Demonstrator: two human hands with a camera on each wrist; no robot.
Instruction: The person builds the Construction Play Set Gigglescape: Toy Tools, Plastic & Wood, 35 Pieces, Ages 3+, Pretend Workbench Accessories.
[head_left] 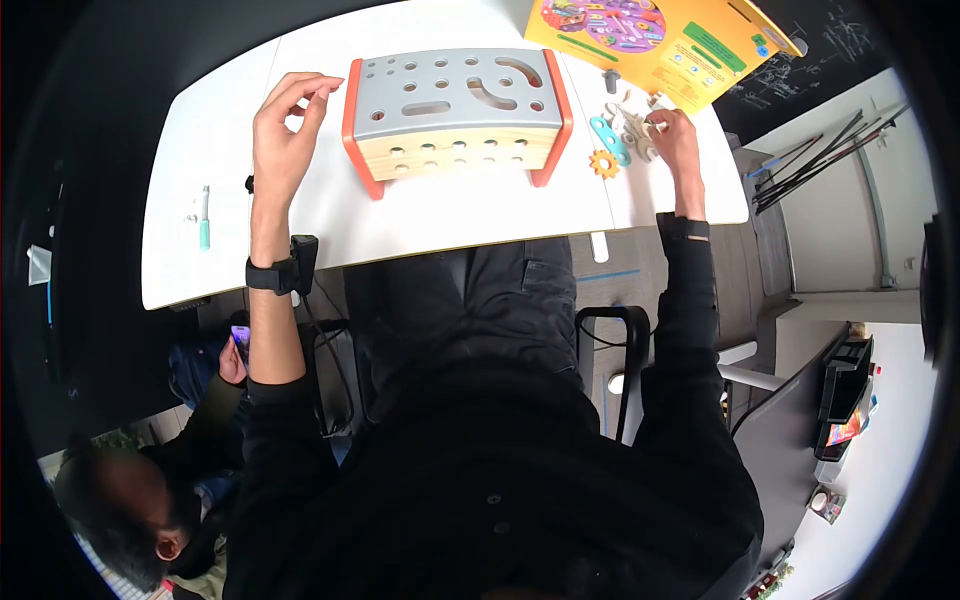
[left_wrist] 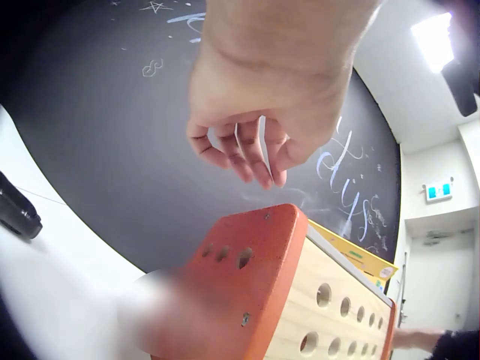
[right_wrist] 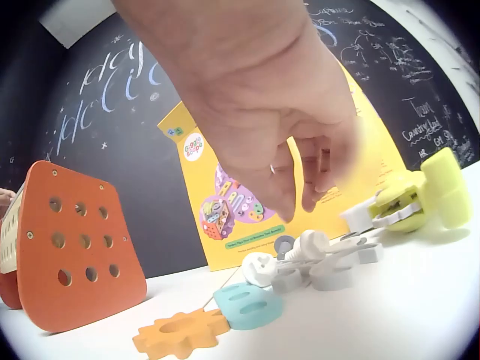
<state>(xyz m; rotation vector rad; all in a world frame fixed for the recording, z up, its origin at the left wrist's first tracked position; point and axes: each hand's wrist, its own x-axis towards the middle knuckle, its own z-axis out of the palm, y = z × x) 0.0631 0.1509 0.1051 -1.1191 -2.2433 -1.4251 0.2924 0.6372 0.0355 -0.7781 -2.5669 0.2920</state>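
Note:
A toy workbench (head_left: 455, 100) with a grey top, orange ends and holed wooden sides stands on the white table. My left hand (head_left: 285, 140) hovers by its left end, fingers loosely bent and holding nothing. In the left wrist view that hand (left_wrist: 270, 112) hangs above the orange end panel (left_wrist: 255, 277). My right hand (right_wrist: 277, 135) reaches down over a pile of small white and grey toy parts (right_wrist: 322, 262), thumb and fingers apart with nothing between them. Beside the pile lie a turquoise holed strip (head_left: 610, 140) and an orange gear (head_left: 603, 164).
A yellow toy box (head_left: 660, 50) stands behind the parts. A yellow-green toy piece (right_wrist: 427, 199) lies right of the pile. On the table's left side is a white and teal screwdriver-like tool (head_left: 205, 220). Another person holding a phone (head_left: 240, 338) sits at lower left.

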